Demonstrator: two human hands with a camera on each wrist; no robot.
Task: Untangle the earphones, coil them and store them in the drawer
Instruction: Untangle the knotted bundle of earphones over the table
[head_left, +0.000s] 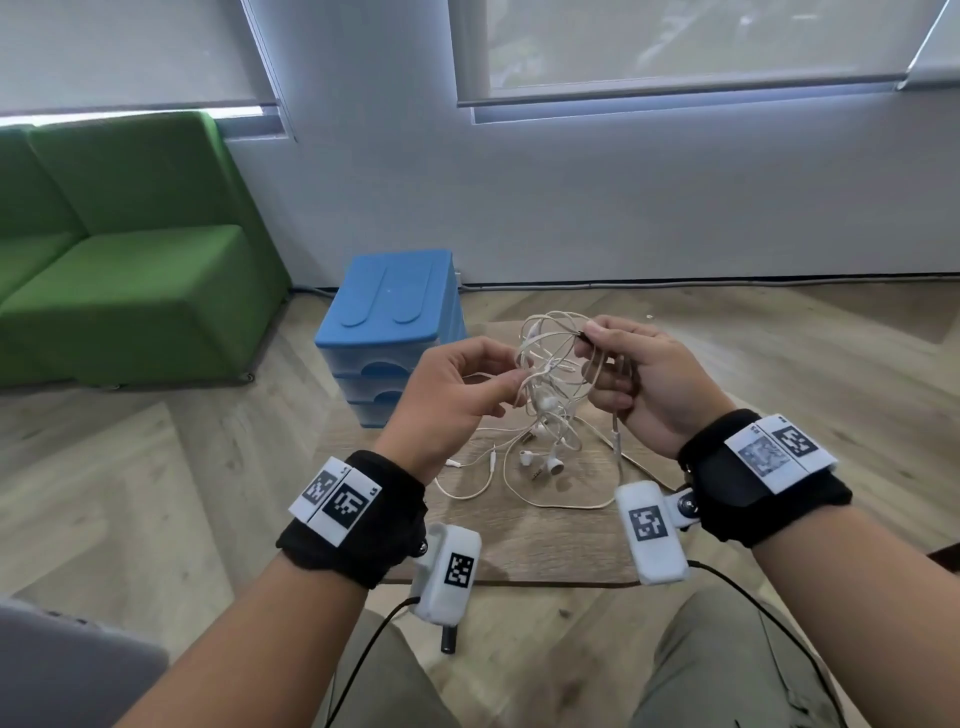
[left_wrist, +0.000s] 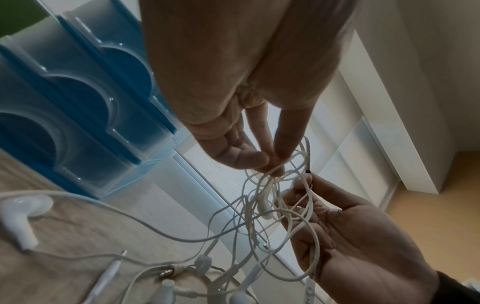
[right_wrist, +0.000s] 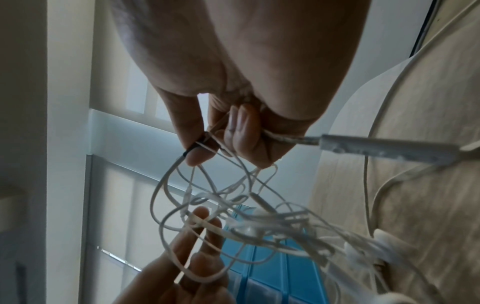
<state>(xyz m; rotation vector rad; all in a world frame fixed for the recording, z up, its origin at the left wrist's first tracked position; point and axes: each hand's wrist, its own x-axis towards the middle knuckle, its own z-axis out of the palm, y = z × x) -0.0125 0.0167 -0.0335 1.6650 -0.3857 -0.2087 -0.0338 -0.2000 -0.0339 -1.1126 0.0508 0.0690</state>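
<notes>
while both hands hold the earphones (head_left: 550, 384) up over the low wooden worktop (head_left: 524, 545), the tangle looks far from undone, so most of the risk sits in the pulling; left hand (head_left: 452, 395) pinches a white strand at the left side of the knot between thumb and fingertips (left_wrist: 270, 164), grip narrow and closed on cable; right hand (head_left: 639, 384) pinches a dark-tipped strand near the top of the bundle and has more cable curled under its lower fingers (right_wrist: 239, 131), grip closed on cable too; an inline remote (right_wrist: 374, 148) hangs just below that hand; lower loops, several earbuds (head_left: 540, 460) and a jack plug (head_left: 537, 474) lie on the worktop, so probably more than one set is mixed in, cannot count them; likely failure: drawing the hands apart while the loops are crossed would cinch the knot tighter; a hard tug could strain the thin wire at a bud or the remote; the dangling buds may snag in other loops as the bundle lifts; the trailing parts could drag off the worktop edge onto the floor; the blue drawer unit (head_left: 389, 332) stands just behind the bundle, its drawers look closed, so one hand must let go later and the half-sorted cable could slump back into a tangle.
</notes>
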